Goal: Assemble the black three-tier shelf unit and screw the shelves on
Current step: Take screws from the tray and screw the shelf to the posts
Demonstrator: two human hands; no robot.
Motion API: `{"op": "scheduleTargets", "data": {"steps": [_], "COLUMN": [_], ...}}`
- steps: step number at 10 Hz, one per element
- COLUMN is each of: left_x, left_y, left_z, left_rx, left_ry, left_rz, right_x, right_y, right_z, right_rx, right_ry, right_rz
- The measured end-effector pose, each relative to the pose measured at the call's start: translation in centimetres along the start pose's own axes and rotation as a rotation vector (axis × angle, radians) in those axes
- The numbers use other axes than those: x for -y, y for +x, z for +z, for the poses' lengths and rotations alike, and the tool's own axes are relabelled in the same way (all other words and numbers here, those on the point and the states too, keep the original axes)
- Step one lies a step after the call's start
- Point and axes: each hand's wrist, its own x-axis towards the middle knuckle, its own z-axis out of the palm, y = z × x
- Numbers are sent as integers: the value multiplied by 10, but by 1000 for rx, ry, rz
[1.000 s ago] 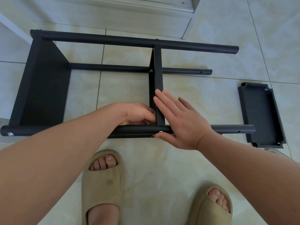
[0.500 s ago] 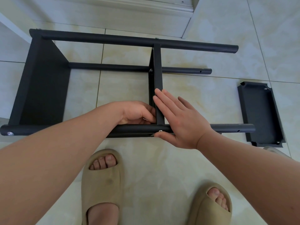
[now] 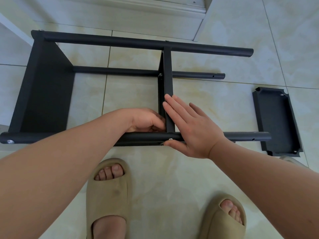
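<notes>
The black shelf unit lies on its side on the tiled floor. Its end shelf [image 3: 46,94] is fixed at the left and its middle shelf [image 3: 167,75] stands between the poles. My right hand [image 3: 193,130] lies flat with straight fingers against the middle shelf's right side. Its thumb is under the near pole [image 3: 245,136], beside a silver screw head [image 3: 170,139]. My left hand [image 3: 146,120] is inside the frame with its fingers curled at the corner where the middle shelf meets the near pole. What they hold is hidden. A third shelf [image 3: 278,121] lies loose at the right.
The far pole [image 3: 120,42] and a lower pole [image 3: 112,70] run left to right. Their right ends are bare and show screw holes. My feet in beige slippers [image 3: 108,192] stand just in front of the near pole. A white skirting board [image 3: 155,6] runs along the back.
Both hands stay at the middle shelf's near corner. A small metal glint seen at my left fingertips a second ago no longer shows.
</notes>
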Motion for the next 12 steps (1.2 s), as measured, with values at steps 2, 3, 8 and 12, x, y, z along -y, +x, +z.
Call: {"op": "scheduleTargets", "data": {"steps": [2, 3, 8, 12], "left_x": [-2, -1, 1, 0], "left_y": [-1, 0, 1, 1], "left_z": [0, 0, -1, -2], "left_rx": [26, 18, 24, 3], "left_ry": [-54, -81, -17, 29], "left_rz": [-4, -33, 8, 5], "right_x": [0, 0, 0, 0], "right_y": [0, 0, 0, 0], "right_z": [0, 0, 0, 0], "right_rx": [5, 6, -1, 9], "right_ry": [-3, -5, -12, -20], "right_rz": [2, 3, 2, 4]}}
